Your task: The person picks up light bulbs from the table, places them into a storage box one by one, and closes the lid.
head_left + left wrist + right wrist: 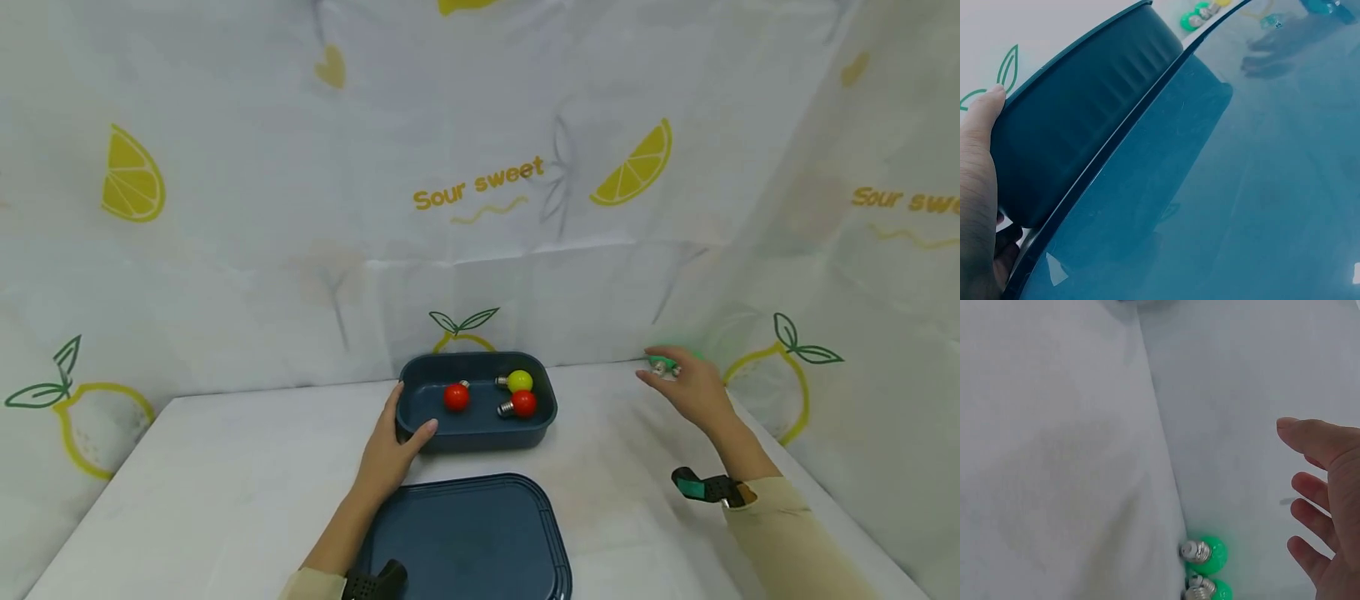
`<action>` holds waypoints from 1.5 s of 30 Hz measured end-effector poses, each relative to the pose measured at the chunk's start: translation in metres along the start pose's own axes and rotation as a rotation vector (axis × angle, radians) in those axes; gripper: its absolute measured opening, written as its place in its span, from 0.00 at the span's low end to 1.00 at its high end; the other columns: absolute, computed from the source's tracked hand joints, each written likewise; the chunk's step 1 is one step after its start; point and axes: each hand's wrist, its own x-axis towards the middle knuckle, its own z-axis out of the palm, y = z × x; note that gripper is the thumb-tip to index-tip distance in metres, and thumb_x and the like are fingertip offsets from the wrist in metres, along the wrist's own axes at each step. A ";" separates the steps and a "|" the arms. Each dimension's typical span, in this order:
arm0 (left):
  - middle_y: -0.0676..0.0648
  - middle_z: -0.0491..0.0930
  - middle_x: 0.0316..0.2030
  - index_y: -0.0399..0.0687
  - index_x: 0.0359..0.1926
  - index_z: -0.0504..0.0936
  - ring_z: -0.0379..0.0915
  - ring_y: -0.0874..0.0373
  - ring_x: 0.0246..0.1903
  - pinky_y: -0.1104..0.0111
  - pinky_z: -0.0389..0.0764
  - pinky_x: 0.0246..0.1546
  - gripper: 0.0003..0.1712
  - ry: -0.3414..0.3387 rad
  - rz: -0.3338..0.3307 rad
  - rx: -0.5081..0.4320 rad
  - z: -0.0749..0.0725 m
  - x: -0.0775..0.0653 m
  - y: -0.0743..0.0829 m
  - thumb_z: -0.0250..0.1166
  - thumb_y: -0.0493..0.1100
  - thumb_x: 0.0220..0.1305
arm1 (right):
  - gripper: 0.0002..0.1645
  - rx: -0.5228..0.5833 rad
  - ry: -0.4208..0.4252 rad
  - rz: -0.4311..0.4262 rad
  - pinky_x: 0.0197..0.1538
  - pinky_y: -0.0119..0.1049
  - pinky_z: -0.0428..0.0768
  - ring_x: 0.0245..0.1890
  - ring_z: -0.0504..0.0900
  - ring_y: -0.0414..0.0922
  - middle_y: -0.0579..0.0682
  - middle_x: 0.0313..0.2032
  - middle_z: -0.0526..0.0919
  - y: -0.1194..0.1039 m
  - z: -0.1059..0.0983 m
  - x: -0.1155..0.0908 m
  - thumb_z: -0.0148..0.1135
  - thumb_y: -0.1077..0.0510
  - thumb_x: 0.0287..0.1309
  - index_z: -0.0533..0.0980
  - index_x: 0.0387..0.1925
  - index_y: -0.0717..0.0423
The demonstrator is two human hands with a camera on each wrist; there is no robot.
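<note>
The left grip (384, 465) holds a dark blue box (480, 442) containing two glossy red bulbs (455, 397) and one yellow bulb (520, 381). The right grip (696, 393) gapes wide beside at least two silver-based green bulbs (1213, 561).

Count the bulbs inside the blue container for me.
3 visible: a red bulb left of the middle, a yellow bulb at the right, and another red bulb just in front of it. The near wall might hide more.
</note>
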 end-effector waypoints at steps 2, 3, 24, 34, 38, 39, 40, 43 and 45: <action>0.43 0.51 0.80 0.61 0.81 0.48 0.50 0.42 0.79 0.40 0.54 0.76 0.52 0.002 -0.005 -0.001 0.000 0.001 0.000 0.62 0.68 0.65 | 0.30 0.002 -0.019 0.028 0.42 0.56 0.81 0.49 0.81 0.65 0.70 0.58 0.80 0.011 -0.003 0.002 0.69 0.47 0.63 0.78 0.59 0.61; 0.44 0.51 0.80 0.61 0.81 0.47 0.49 0.42 0.79 0.40 0.54 0.76 0.52 0.003 -0.009 0.000 -0.001 0.001 -0.001 0.62 0.68 0.65 | 0.30 0.003 -0.029 0.040 0.43 0.57 0.81 0.50 0.80 0.65 0.70 0.58 0.80 0.016 -0.004 0.003 0.69 0.47 0.63 0.77 0.60 0.62; 0.44 0.52 0.80 0.61 0.81 0.49 0.50 0.43 0.79 0.41 0.54 0.76 0.52 0.022 0.000 -0.009 0.000 0.001 0.000 0.64 0.67 0.64 | 0.32 -0.132 -0.205 0.136 0.42 0.57 0.81 0.50 0.78 0.70 0.77 0.59 0.75 0.080 -0.012 0.010 0.66 0.49 0.65 0.75 0.60 0.70; 0.45 0.52 0.80 0.61 0.81 0.49 0.50 0.43 0.79 0.41 0.54 0.76 0.52 0.014 -0.006 -0.005 -0.002 0.001 0.001 0.63 0.68 0.65 | 0.30 -0.199 -0.260 0.090 0.51 0.63 0.78 0.52 0.78 0.72 0.76 0.57 0.77 0.087 -0.005 0.013 0.68 0.56 0.61 0.76 0.59 0.71; 0.45 0.52 0.80 0.61 0.81 0.48 0.50 0.44 0.79 0.41 0.54 0.77 0.53 0.010 -0.014 -0.004 -0.002 0.000 0.000 0.64 0.68 0.64 | 0.29 -0.189 -0.231 0.083 0.48 0.61 0.79 0.48 0.80 0.71 0.77 0.53 0.79 0.095 0.008 0.009 0.69 0.58 0.60 0.76 0.57 0.74; 0.46 0.52 0.80 0.62 0.81 0.48 0.50 0.44 0.79 0.42 0.54 0.77 0.53 0.007 -0.017 -0.008 -0.002 -0.001 0.000 0.64 0.68 0.64 | 0.28 -0.183 -0.220 0.088 0.48 0.62 0.79 0.47 0.80 0.72 0.77 0.52 0.79 0.097 0.010 0.007 0.68 0.58 0.60 0.76 0.57 0.74; 0.46 0.52 0.80 0.63 0.81 0.48 0.50 0.45 0.79 0.42 0.54 0.77 0.53 0.003 -0.018 -0.009 -0.002 -0.001 0.000 0.64 0.68 0.63 | 0.28 -0.184 -0.207 0.095 0.48 0.63 0.78 0.48 0.79 0.73 0.78 0.52 0.79 0.098 0.013 0.005 0.68 0.59 0.61 0.76 0.57 0.74; 0.47 0.52 0.80 0.64 0.81 0.48 0.50 0.45 0.79 0.42 0.54 0.77 0.53 0.002 -0.014 -0.015 -0.001 -0.001 0.001 0.64 0.68 0.63 | 0.27 -0.176 -0.170 0.124 0.52 0.66 0.76 0.53 0.76 0.75 0.79 0.54 0.77 0.097 0.017 0.001 0.66 0.60 0.61 0.76 0.57 0.74; 0.46 0.52 0.80 0.64 0.81 0.48 0.50 0.44 0.79 0.42 0.54 0.77 0.53 0.003 -0.011 -0.012 -0.001 0.000 0.001 0.64 0.68 0.64 | 0.27 -0.174 -0.164 0.132 0.52 0.66 0.76 0.53 0.76 0.75 0.79 0.54 0.77 0.097 0.018 0.001 0.66 0.60 0.61 0.76 0.57 0.74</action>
